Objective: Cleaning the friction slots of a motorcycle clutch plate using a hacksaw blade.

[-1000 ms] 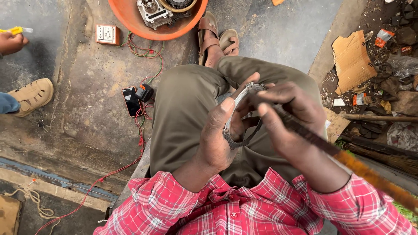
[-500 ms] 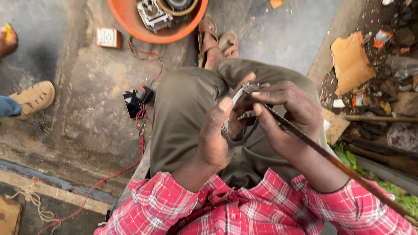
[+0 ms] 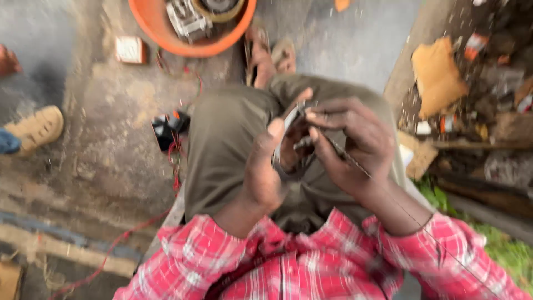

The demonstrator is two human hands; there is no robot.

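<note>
Since a second ago the view has blurred and the thin rod has tilted flatter, right hand pinching it, left hand gripping the rim of the stiff, likely greasy metal ring at frame centre.

two hands at centre: left hand, right hand. one metal ring between them, one thin rod. one orange tub at 12, one tan shoe at 9, one cardboard scrap at 2.
</note>
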